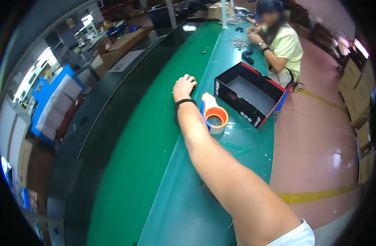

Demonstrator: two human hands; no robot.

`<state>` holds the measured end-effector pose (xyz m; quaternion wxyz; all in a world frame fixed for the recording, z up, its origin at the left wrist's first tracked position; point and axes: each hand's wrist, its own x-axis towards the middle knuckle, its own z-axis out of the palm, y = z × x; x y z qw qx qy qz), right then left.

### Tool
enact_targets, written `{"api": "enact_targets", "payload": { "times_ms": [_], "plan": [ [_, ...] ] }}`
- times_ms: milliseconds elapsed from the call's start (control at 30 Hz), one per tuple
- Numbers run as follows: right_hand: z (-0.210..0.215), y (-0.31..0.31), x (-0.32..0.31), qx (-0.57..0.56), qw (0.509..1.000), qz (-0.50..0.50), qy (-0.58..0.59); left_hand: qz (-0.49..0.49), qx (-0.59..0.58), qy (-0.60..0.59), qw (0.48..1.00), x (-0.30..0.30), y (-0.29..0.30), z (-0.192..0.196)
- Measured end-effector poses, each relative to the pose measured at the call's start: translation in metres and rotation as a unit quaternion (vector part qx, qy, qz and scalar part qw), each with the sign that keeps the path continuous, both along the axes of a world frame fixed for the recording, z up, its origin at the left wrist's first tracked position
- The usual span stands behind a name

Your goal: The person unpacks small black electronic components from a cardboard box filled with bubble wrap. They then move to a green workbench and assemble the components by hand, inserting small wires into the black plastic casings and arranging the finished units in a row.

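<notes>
My right hand point(184, 86) reaches far forward over the green belt, a dark band around its wrist. Its fingers are curled downward, and small pale tips show at its left edge; what it grips is hidden beneath. Just to the right of the wrist stands an orange and blue tape dispenser point(209, 99) with a roll of clear tape. Beyond it lies an open black box point(249, 91) with red edges, its visible inside bare. My left hand is out of view.
A co-worker point(288, 43) sits at the far right of the bench, near small metal parts point(239, 42) and black pieces point(248, 55). Clear strips point(237, 149) lie by the dispenser. A small item point(205, 50) rests on the belt point(134, 164). Cartons point(352, 90) line the right.
</notes>
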<state>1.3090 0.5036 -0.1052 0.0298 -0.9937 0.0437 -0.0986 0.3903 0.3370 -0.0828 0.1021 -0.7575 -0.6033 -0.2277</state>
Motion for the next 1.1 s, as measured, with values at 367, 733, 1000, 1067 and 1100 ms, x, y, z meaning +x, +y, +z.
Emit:
{"api": "enact_targets", "payload": {
  "times_ms": [367,733,1000,1067,1100],
  "plan": [
    [-0.003,-0.005,-0.129,0.145,0.957,0.250,-0.008,0.094,0.025,0.060,0.993,-0.030,-0.013,-0.003],
    [0.113,-0.045,-0.394,0.286,0.496,0.656,0.492,0.023,0.022,-0.090,0.995,-0.030,-0.003,-0.019],
    [0.065,-0.089,-0.487,0.126,0.402,0.830,0.367,0.008,0.016,-0.111,0.994,-0.021,-0.002,-0.018],
    [0.070,-0.104,-0.474,0.182,0.375,0.824,0.383,0.010,0.002,-0.125,0.992,-0.020,-0.007,-0.016],
    [0.078,-0.117,-0.463,0.170,0.407,0.810,0.387,0.004,-0.006,-0.133,0.991,-0.015,-0.010,-0.012]
  ]
}}
